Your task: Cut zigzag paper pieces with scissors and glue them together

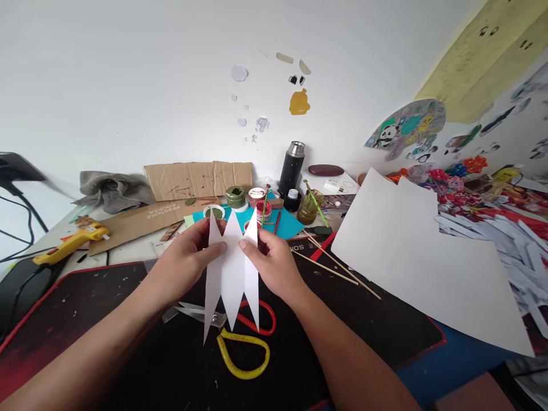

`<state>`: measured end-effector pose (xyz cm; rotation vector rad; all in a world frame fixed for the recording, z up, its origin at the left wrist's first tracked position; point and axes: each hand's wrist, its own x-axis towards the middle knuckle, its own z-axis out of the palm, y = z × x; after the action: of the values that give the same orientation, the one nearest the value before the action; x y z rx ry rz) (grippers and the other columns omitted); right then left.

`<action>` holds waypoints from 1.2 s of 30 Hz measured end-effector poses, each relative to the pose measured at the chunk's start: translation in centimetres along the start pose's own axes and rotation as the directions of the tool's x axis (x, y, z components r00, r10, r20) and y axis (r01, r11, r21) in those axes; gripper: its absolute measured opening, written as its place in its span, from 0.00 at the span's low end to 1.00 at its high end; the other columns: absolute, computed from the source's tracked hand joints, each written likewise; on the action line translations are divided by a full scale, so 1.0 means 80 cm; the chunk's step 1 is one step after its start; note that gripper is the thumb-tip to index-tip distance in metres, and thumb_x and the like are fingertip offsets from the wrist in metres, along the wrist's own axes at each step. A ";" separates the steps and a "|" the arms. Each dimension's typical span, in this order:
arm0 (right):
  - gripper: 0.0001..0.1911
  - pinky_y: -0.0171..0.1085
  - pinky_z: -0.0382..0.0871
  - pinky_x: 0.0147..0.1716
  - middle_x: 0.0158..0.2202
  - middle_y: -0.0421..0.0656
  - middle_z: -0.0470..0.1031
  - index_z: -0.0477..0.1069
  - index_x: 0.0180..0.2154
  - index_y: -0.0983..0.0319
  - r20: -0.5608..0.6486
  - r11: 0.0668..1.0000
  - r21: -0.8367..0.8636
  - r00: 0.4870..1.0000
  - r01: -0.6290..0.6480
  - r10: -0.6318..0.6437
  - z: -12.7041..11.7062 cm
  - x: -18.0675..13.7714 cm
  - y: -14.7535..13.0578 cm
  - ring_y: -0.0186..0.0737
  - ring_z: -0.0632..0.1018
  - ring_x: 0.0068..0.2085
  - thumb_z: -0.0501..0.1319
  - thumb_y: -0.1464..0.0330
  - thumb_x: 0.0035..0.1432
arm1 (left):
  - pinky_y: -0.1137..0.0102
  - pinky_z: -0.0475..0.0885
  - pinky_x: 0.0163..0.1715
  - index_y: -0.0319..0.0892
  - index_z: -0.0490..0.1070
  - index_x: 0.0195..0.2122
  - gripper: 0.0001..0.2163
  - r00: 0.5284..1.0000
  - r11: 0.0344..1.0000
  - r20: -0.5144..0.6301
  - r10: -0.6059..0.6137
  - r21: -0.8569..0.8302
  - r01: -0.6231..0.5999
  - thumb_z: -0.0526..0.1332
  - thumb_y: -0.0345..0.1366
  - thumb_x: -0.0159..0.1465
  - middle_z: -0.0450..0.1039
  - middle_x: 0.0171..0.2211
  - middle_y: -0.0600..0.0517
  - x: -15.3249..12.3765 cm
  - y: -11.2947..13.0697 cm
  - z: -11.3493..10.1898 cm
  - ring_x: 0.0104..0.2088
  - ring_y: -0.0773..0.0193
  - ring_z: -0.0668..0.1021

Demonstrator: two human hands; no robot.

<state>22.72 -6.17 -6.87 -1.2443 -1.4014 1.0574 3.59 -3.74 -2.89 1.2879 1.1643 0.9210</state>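
Both my hands hold up a white paper cutout (pixel 232 268) with pointed, zigzag ends at top and bottom. My left hand (pixel 188 257) pinches its left edge with thumb in front. My right hand (pixel 274 262) pinches its right edge the same way. The cutout hangs upright above a black desk mat (pixel 107 319). Below it on the mat lie scissors with a red handle loop (pixel 268 317) and a yellow handle loop (pixel 244 354); their blades are partly hidden behind the paper.
A large white sheet (pixel 419 257) lies at right, with wooden sticks (pixel 338 268) beside it. Paint pots (pixel 235 197), a black flask (pixel 291 166), blue paper (pixel 286 225), cardboard (pixel 197 178) and a yellow glue gun (pixel 71 242) stand behind. Paper strips (pixel 514 245) pile at far right.
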 end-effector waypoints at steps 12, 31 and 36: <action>0.10 0.36 0.69 0.30 0.32 0.40 0.78 0.79 0.41 0.58 0.012 0.999 0.044 1.000 -0.021 0.021 0.002 0.002 0.004 0.42 0.77 0.33 0.67 0.58 0.68 | 0.57 0.79 0.45 0.48 0.76 0.51 0.24 0.997 0.997 0.034 0.069 0.037 -0.070 0.75 0.52 0.59 0.84 0.47 0.48 -0.002 0.004 0.004 0.48 0.45 0.83; 0.10 0.36 0.66 0.29 0.31 0.40 0.76 0.78 0.41 0.59 -0.030 1.000 0.024 1.000 0.000 0.000 0.006 0.000 0.002 0.41 0.74 0.31 0.66 0.59 0.67 | 0.58 0.78 0.40 0.47 0.77 0.53 0.22 1.000 1.000 -0.002 0.016 -0.007 -0.016 0.73 0.47 0.59 0.85 0.46 0.49 -0.001 -0.006 0.006 0.40 0.48 0.84; 0.10 0.36 0.67 0.29 0.31 0.40 0.77 0.79 0.42 0.59 -0.041 1.000 -0.005 0.999 -0.003 0.003 0.006 0.000 0.001 0.41 0.75 0.32 0.66 0.59 0.67 | 0.57 0.78 0.42 0.47 0.78 0.51 0.21 0.999 0.998 -0.014 0.037 0.048 -0.036 0.73 0.49 0.60 0.84 0.45 0.49 -0.002 -0.007 0.008 0.43 0.46 0.83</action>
<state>22.29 -6.14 -7.03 -1.2656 -1.3721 1.0257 4.11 -4.13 -3.50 1.3467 1.1837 0.9363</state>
